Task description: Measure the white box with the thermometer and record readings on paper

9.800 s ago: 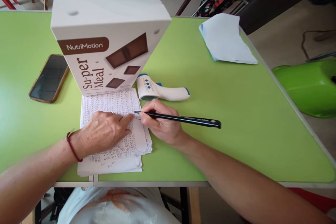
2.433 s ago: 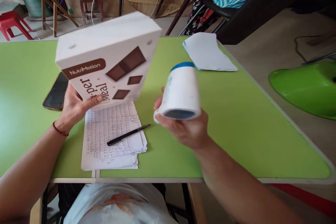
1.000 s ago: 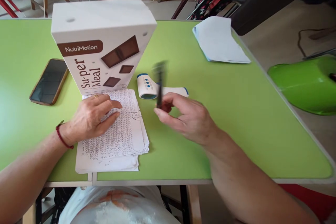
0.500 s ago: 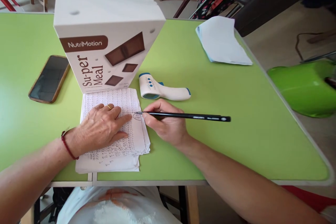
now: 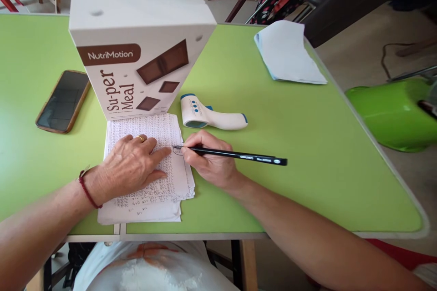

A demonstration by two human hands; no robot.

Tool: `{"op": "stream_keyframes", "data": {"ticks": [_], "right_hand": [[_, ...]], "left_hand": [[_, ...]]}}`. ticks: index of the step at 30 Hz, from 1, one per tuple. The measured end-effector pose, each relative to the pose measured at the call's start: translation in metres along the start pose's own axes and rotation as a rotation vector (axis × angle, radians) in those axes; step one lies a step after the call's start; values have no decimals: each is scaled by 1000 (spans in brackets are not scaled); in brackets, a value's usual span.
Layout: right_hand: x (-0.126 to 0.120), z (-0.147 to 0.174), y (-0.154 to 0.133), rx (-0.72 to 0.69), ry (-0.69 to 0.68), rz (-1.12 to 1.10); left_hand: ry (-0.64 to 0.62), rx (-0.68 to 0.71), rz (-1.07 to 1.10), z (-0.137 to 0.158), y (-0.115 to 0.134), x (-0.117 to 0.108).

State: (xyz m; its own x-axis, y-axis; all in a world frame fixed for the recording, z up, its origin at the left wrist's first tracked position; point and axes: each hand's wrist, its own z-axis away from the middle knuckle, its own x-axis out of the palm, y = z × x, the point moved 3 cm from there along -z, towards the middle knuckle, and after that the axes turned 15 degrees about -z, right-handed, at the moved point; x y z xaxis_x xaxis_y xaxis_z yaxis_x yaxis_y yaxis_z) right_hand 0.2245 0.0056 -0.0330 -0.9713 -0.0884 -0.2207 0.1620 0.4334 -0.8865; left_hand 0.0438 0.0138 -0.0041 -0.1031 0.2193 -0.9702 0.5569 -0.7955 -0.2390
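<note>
My left hand (image 5: 138,163) lies flat with spread fingers on a stack of paper sheets (image 5: 179,177) covered in small handwriting. A ring is on one of its fingers and a dark red cord circles the wrist. My right hand (image 5: 213,159) grips a black pen (image 5: 252,157), whose tip rests at the right side of the top sheet, beside a small drawn oval. The pen's far end points right. Just beyond my right hand lies a white and blue infrared thermometer (image 5: 211,116). Behind the sheets stands a white NutriMotion box (image 5: 143,68), close against their far edge.
On the green table (image 5: 307,159), a phone (image 5: 63,101) lies at the left, left of the box. Folded white papers (image 5: 288,52) sit near the far right corner. A green bucket (image 5: 392,113) is beyond the table's right edge.
The pen's far end has swung left and toward me, and its tip has moved slightly left. My right hand has shifted a little left. My left hand stays in place.
</note>
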Motion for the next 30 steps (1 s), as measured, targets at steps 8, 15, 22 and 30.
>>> {"op": "stream_keyframes", "data": {"ticks": [8,15,22,30], "right_hand": [[0,0,0,-28,-19,9],[-1,-1,1,-50,-17,30],[-1,-1,0,-61,21,74],[-1,-1,1,-37,-24,39]], "left_hand": [[5,3,7,1,0,2],[-13,8,5,1,-1,1],[-8,11,5,1,-1,2],[12,7,3,2,-1,2]]}}
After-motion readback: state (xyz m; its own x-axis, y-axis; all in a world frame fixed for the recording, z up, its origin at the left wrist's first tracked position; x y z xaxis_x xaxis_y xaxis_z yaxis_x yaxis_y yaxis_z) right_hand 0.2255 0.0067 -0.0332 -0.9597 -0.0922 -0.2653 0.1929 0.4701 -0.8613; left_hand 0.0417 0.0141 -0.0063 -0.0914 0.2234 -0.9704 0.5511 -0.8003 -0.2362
